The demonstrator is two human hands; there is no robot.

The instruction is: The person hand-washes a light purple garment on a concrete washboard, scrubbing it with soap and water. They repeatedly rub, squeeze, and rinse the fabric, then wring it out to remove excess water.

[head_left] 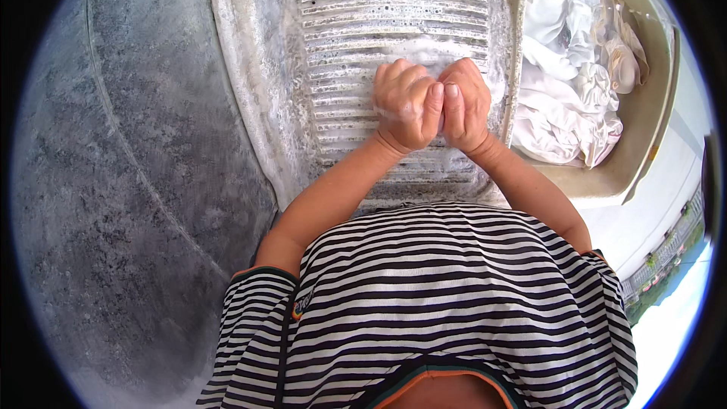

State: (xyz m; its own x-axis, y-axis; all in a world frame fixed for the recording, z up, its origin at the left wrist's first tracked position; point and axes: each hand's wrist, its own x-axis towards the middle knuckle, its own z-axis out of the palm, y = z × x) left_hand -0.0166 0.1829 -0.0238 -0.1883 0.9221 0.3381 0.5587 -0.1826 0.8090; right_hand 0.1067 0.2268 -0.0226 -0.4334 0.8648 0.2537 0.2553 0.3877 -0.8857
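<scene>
Your left hand (405, 104) and right hand (463, 104) fisted tight side by side, knuckles touching, pressing white soapy cloth (435, 57) onto ribbed washboard (394, 38), mid-board. Cloth mostly hidden under fists. Risk, as judged: suds make ribs slick, fists may skid, knuckles scrape ridges. White laundry (564, 68) waits in basin (644, 117) along board's right edge.

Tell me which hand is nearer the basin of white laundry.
Right. The right hand is fisted on the ribbed soapy washboard beside the basin of white laundry; the left hand sits farther away, on its other side.

Clothes pile (568, 83) lies in basin (651, 106) right of washboard (394, 7).
</scene>
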